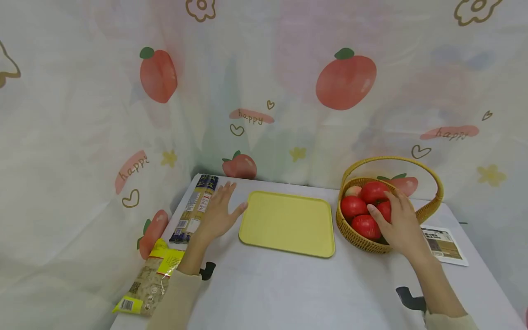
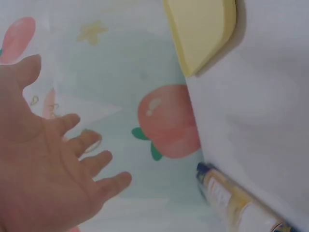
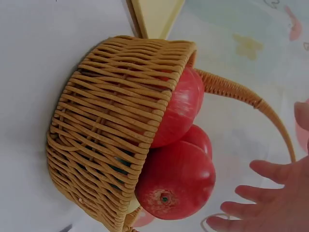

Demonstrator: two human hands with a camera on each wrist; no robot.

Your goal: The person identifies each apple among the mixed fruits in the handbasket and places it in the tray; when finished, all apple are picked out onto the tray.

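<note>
At the right, a woven wicker basket (image 1: 348,236) with an arched handle holds several red tomatoes (image 1: 366,227) and a paler round fruit (image 1: 353,192). My right hand (image 1: 402,229) hovers over the basket's near right side with its fingers spread, overlapping the tomatoes in the head view. From the right wrist view, the fingers (image 3: 260,195) are extended beyond the tomatoes and hold nothing. On the left, my left hand (image 1: 216,217) is raised, fingers extended and palm bare, beside long packs of dried noodles (image 1: 190,213). A yellow tray (image 1: 288,224) lies between the hands.
A clear bag with yellow ends (image 1: 144,288) lies at the table's left edge, partly behind the left sleeve. A white-bordered flat package (image 1: 445,247) sits right of the basket. A printed curtain (image 1: 284,137) hangs behind and beside the white table (image 1: 288,293).
</note>
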